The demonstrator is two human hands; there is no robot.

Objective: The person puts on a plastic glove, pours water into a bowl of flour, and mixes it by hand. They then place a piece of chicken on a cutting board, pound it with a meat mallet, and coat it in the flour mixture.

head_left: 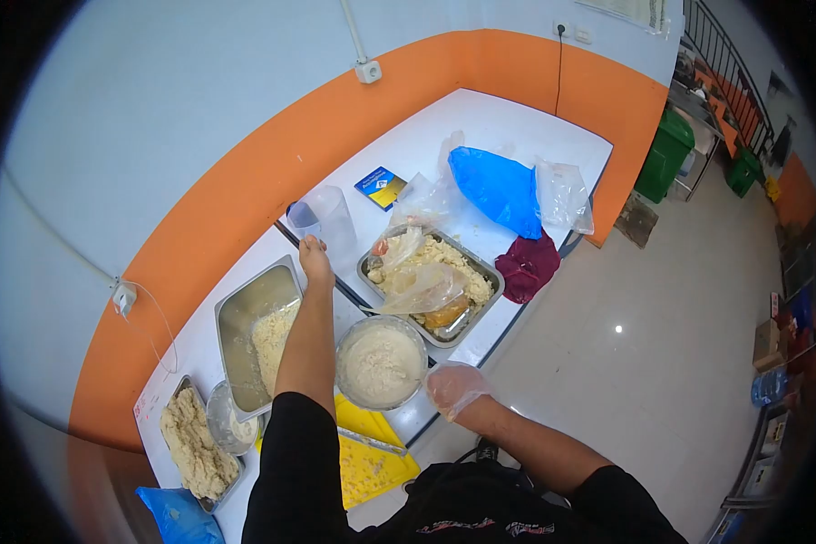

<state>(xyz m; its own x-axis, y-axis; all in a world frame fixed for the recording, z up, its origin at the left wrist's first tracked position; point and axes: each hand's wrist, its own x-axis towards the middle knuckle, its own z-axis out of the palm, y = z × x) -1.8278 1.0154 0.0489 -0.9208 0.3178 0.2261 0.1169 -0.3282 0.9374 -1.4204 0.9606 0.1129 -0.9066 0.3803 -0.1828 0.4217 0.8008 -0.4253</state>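
Observation:
My left hand (315,259) reaches to the back of the table, its fingers closed on a small clear plastic cup (305,220). Right beside that cup stands a taller clear plastic container (335,225). My right hand (459,384), in a loose clear plastic glove, hangs at the table's front edge; the crumpled glove hides how its fingers lie. Between my arms sits a round bowl of pale flour-like mix (382,363). Behind it, a metal tray (490,303) holds crumbly pale food, a browned piece and a clear plastic bag (423,288).
A deep metal pan (237,313) with crumbs lies left of my left arm, near a clear bowl (223,419) and a tray of pale shreds (193,444). A blue bag (499,186), maroon cloth (528,267) and blue-yellow packet (381,188) lie farther back. A yellow board (372,467) is below.

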